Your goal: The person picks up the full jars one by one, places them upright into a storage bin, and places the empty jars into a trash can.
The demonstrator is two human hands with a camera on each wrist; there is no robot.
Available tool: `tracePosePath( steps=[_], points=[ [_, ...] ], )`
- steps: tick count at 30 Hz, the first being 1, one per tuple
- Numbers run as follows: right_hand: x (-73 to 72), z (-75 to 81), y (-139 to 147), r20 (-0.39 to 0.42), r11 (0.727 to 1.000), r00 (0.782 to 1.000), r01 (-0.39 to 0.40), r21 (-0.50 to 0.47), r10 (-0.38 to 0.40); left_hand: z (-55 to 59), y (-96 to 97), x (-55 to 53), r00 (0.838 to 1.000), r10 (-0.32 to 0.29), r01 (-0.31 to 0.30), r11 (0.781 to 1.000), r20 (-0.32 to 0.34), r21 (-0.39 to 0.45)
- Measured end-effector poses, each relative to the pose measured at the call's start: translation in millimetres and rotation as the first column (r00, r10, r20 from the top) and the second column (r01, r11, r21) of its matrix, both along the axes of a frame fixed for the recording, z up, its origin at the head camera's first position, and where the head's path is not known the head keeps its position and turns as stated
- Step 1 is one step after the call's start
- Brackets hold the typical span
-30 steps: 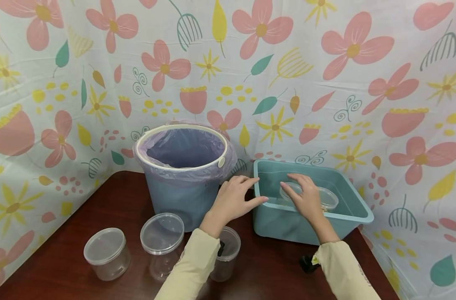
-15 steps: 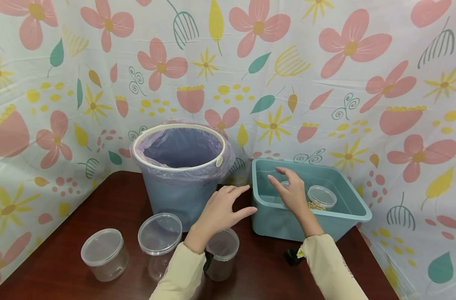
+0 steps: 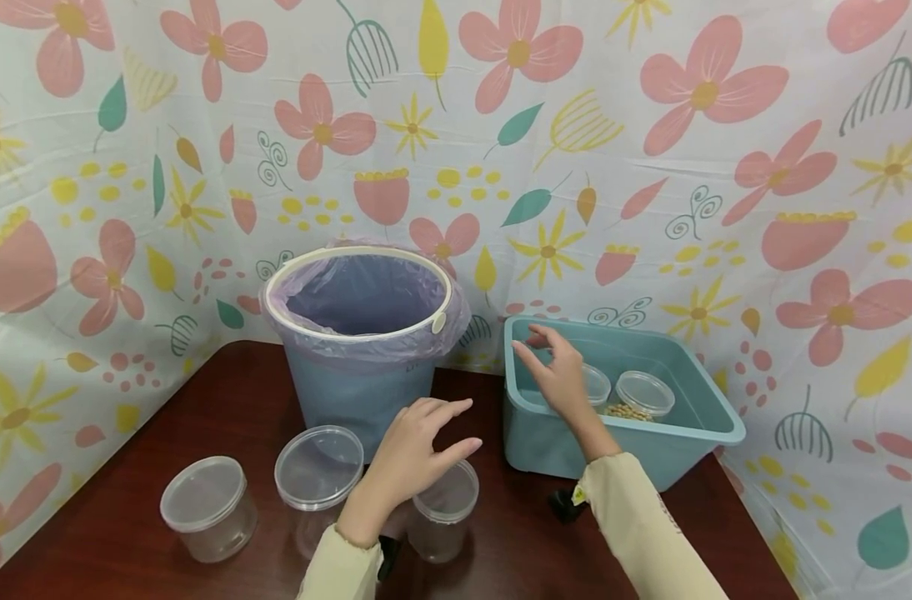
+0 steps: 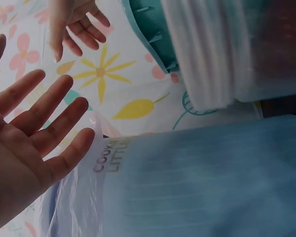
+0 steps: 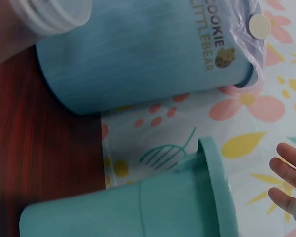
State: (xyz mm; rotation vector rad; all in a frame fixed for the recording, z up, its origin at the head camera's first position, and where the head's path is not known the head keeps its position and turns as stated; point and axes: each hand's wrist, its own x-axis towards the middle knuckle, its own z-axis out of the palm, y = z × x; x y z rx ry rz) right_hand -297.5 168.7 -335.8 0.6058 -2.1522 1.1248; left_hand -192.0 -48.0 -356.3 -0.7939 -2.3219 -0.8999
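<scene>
My left hand hovers with relaxed, spread fingers above a clear lidded plastic jar, holding nothing. Over the left end of the teal plastic bin is my right hand, its fingers loose and without anything between them. Inside that bin stand two clear round jars: one jar, partly hidden behind my right hand, and another jar to its right, with small beige bean-like pieces showing below the lid. The left wrist view shows the left palm with fingers extended.
A blue bucket with a purple bag liner stands behind my left hand. Two more clear lidded jars, a short jar and a taller jar, are on the dark red table. A floral curtain encloses the back.
Both hands have drawn leftward, the left one also lower and away from the bin. The right hand has moved off the jars in the bin, which now show more fully.
</scene>
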Motion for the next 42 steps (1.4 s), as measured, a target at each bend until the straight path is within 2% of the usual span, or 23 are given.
tracePosePath(
  steps=[3,8,15,21,22,28,29,35,42],
  points=[
    [-1.4,5.1,-7.3,0.02,1.0,1.0,-0.004,0.011,0.003,-3.8,-4.2,3.3,1.0,-0.005,0.005,1.0,-0.009,0.003],
    [-5.2,13.8,-19.4,0.023,0.999,1.0,-0.017,0.039,0.016,-9.4,-12.1,9.7,1.0,-0.005,0.004,0.999,0.02,0.042],
    [-7.7,22.7,-34.1,0.053,0.999,0.998,-0.046,-0.028,0.047,-14.5,-20.5,18.0,1.0,-0.009,0.009,0.998,0.004,0.066],
    [-9.4,28.0,-44.6,0.101,0.996,0.992,-0.065,-0.059,0.07,-18.1,-26.9,24.7,1.0,0.026,-0.026,0.996,0.007,0.082],
    [-5.2,31.9,-47.1,0.119,0.995,0.99,-0.072,-0.073,0.081,-19.3,-27.9,25.2,0.999,0.03,-0.031,0.996,0.012,0.082],
    [-9.9,32.3,-53.4,0.17,0.989,0.979,-0.088,-0.119,0.108,-26.6,-33.0,28.7,0.999,0.029,-0.031,0.995,0.022,0.091],
    [-14.9,29.0,-53.8,0.168,0.989,0.98,-0.09,-0.116,0.109,-27.7,-33.7,29.5,0.999,0.029,-0.031,0.995,0.021,0.096],
    [-15.2,29.1,-64.4,0.193,0.988,0.973,-0.111,-0.111,0.131,-32.6,-35.9,36.5,0.998,0.051,-0.055,0.993,0.035,0.106],
    [-14.4,29.8,-76.4,0.201,0.979,0.962,-0.16,-0.122,0.183,-36.6,-37.1,40.7,0.999,0.054,-0.053,0.993,0.001,0.107]
  ],
)
